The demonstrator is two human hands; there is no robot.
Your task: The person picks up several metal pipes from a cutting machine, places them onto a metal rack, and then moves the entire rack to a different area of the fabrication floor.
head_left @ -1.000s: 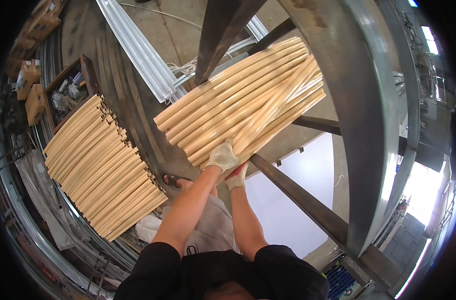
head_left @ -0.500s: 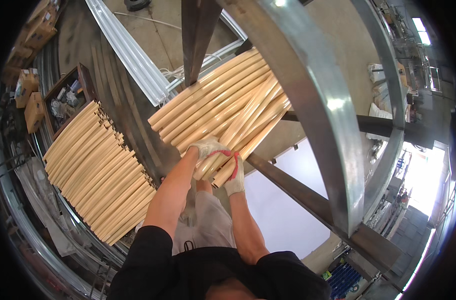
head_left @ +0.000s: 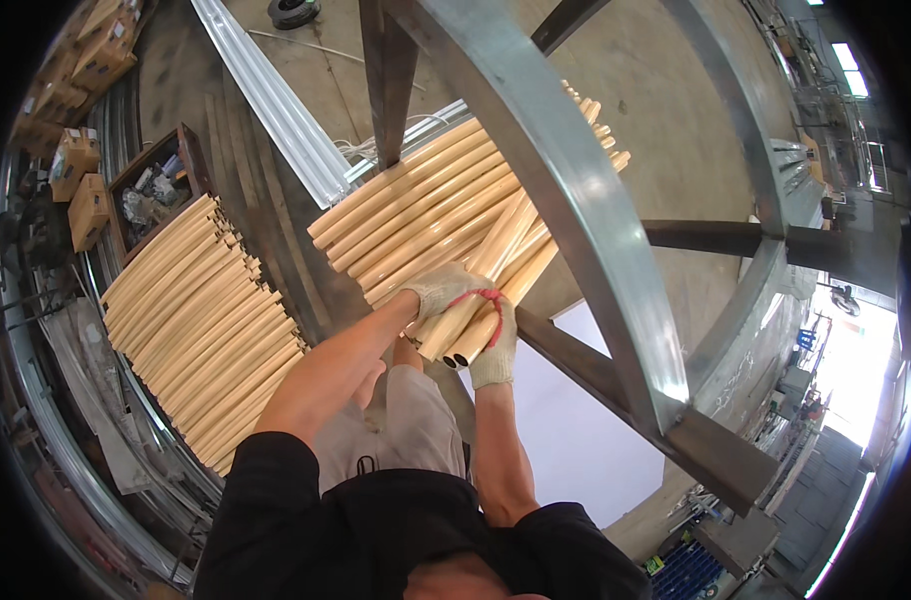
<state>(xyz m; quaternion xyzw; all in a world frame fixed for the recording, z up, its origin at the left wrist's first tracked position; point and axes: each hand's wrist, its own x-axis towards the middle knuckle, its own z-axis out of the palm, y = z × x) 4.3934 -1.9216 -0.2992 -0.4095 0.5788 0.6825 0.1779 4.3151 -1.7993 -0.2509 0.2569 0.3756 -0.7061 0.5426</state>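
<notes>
Glossy tan tubes (head_left: pixel 450 335) with dark hollow ends are bunched between my two hands, their near ends pointing toward my body. My left hand (head_left: pixel 446 288), in a white knitted glove with a red cuff edge, is closed over the bunch from the left. From the right, my right hand (head_left: pixel 502 338), gloved alike, wraps round the same bunch, and the two hands touch. The held tubes slant across a layer of similar tubes (head_left: pixel 416 205) lying side by side just beyond. Part of their length is hidden behind a curved metal bar.
A grey steel frame with a curved bar (head_left: pixel 586 190) and a dark beam (head_left: pixel 616 375) stands close on the right. At left lies a large stack of tan tubes (head_left: pixel 201 330), near an open crate (head_left: pixel 156 190). Long white metal profiles (head_left: pixel 276 105) and a white sheet (head_left: pixel 586 430) lie on the floor.
The view has shifted, and my hands with the held tubes sit slightly farther right. More tube ends show beyond the curved bar. Both hands keep their hold.
</notes>
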